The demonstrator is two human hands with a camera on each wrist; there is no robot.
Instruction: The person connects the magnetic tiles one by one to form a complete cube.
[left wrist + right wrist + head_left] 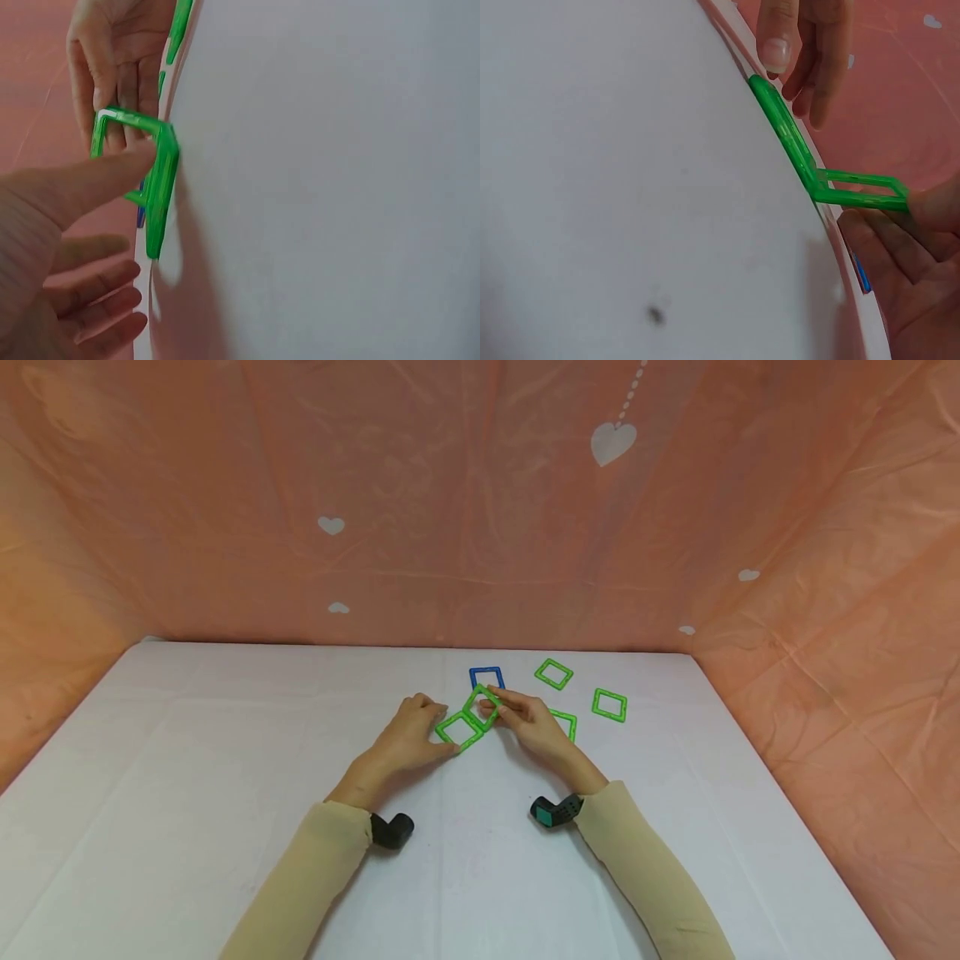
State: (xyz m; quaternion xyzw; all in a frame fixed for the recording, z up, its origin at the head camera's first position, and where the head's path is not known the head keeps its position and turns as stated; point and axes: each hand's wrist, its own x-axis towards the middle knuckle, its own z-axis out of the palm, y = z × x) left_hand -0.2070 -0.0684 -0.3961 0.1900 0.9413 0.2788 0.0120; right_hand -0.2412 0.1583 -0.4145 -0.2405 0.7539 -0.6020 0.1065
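Two beige sleeves (300, 877), one left, one right, nearest. Black wrist devices (557, 811), one per arm. White table (187, 777), extending beneath both arms. Left hand (405, 735): thumb extended at the first green frame (472, 743), other fingers spread and loosely bent; whether they touch it, cannot tell. First green frame: hollow square, between the hands, meeting the second green frame (471, 698) along one edge, at an angle. Right hand (536, 727): thumb and fingers pinching the second green frame. Third green frame (573, 728), just right, partly hidden by that hand. Fourth green frame (610, 693), farther right. Blue frame (485, 670), just beyond the joined pair. Fifth green frame (543, 667), far, right of the blue. Orange sheet (465, 510), farthest, printed with white hearts (611, 443).
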